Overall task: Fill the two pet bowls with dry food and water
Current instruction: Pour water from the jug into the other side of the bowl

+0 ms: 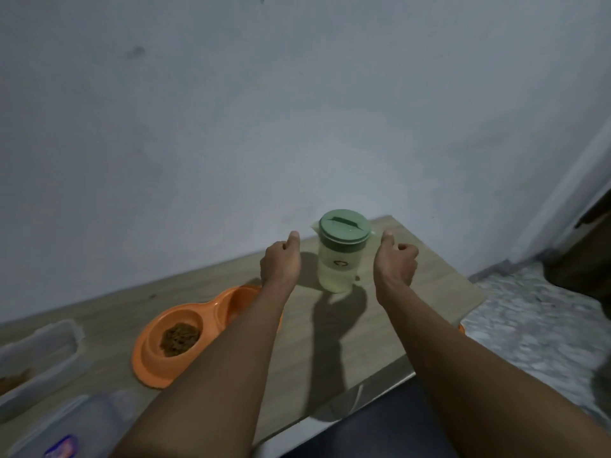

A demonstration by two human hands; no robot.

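A person's left forearm crosses the far well of an orange double bowl point(145, 358) and hides most of it, so what that well holds cannot be told; a clear tub point(43, 345) at the left is cut off by the frame edge and blurred, with a little brown matter in its near corner; a clear flat lid point(79, 421) with a blue label lies at the near left, also blurred, its print unreadable; a small orange scrap point(461, 328) peeks out beside the right forearm, with too little showing to name it; a dark shape at the far right edge is cut off.

The bowl's near well holds a mound of brown dry food point(180, 338); a translucent pitcher point(335, 276) with a green cap point(344, 228) on top stands upright beyond the bowl and to its right, on the wooden surface point(423, 285) close to the grey wall point(297, 110); pale liquid fills its lower part.

The left hand point(281, 259) and right hand point(395, 262) hover on either side of the pitcher, both apart from it; each has its fingers curled in and its thumb stuck out toward the cap, gripping nothing; speckled floor point(529, 325) lies to the right of the wooden surface.
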